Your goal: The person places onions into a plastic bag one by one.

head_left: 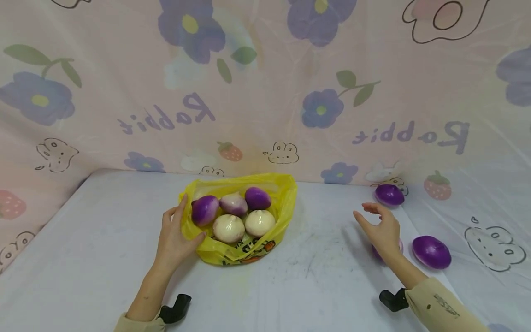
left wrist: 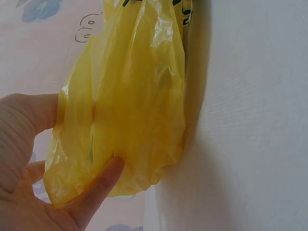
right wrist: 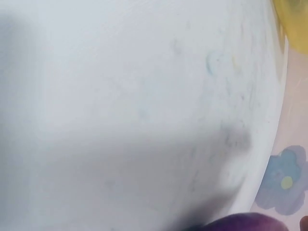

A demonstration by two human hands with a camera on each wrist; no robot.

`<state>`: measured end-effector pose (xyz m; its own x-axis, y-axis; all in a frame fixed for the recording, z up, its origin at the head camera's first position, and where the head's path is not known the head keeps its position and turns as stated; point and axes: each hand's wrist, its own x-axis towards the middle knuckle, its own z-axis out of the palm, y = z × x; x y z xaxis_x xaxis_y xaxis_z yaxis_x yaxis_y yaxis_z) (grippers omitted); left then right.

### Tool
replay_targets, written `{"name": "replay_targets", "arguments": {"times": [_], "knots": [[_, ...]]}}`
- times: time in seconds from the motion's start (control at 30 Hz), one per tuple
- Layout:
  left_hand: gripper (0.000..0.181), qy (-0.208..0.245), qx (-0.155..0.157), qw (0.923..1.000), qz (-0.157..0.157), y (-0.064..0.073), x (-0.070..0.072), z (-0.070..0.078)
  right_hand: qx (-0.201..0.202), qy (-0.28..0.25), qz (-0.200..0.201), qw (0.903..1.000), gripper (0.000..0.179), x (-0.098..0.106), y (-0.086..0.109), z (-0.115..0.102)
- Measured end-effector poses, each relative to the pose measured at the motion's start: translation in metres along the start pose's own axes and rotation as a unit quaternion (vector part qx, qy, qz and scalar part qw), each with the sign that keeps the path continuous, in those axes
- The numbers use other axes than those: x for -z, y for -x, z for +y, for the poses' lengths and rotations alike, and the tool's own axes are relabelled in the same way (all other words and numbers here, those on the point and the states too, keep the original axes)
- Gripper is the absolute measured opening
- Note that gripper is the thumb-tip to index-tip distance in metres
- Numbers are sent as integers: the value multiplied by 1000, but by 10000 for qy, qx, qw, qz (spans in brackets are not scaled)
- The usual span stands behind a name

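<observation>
A yellow plastic bag [head_left: 286, 203] stands wide open on the table, with several round purple-and-white vegetables [head_left: 228, 228], like onions or turnips, inside. At its left rim my left hand [head_left: 176, 242] holds the plastic, thumb in front and fingers behind, as the left wrist view of the bag [left wrist: 139, 96] shows. My right hand [head_left: 383, 233] hovers on the right with thumb and fingers spread, holding nothing. Below it, a purple vegetable [head_left: 375, 252] is partly hidden by the hand. The right wrist view catches only the top of a purple vegetable [right wrist: 248, 224].
Two more purple vegetables lie on the right: one [head_left: 389, 195] near the back cloth, another [head_left: 431, 252] just right of my right hand. A patterned cloth [head_left: 265, 92] hangs behind the white table [head_left: 311, 286]. Black wrist mounts [head_left: 176, 309] sit at both sleeves.
</observation>
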<state>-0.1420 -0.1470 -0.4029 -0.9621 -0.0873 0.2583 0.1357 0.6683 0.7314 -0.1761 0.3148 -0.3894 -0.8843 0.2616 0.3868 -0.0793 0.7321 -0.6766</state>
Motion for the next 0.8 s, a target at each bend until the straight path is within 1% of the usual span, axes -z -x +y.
{"name": "replay_targets", "arguments": {"times": [0.1, 0.33, 0.43, 0.5, 0.6, 0.67, 0.8], "knots": [[97, -21, 45, 10000, -51, 0, 1, 1, -7, 59, 63, 10000, 37, 2, 1, 5], [97, -62, -32, 10000, -34, 0, 1, 1, 130, 177, 219, 9995, 36, 6, 6, 16], [98, -58, 19, 10000, -66, 0, 1, 0, 89, 380, 285, 9988, 38, 8, 9, 20], [98, -49, 65, 9999, -88, 0, 1, 0, -29, 526, 292, 9982, 39, 9, 11, 22], [98, -31, 97, 9999, -104, 0, 1, 0, -326, 786, 285, 9960, 42, 12, 14, 24], [98, -8, 111, 9999, -113, 0, 0, 0, -552, 870, 259, 9943, 44, 14, 16, 25], [99, -3, 149, 9998, -134, 0, 0, -1, -916, 987, 83, 9909, 47, 17, 18, 27]]}}
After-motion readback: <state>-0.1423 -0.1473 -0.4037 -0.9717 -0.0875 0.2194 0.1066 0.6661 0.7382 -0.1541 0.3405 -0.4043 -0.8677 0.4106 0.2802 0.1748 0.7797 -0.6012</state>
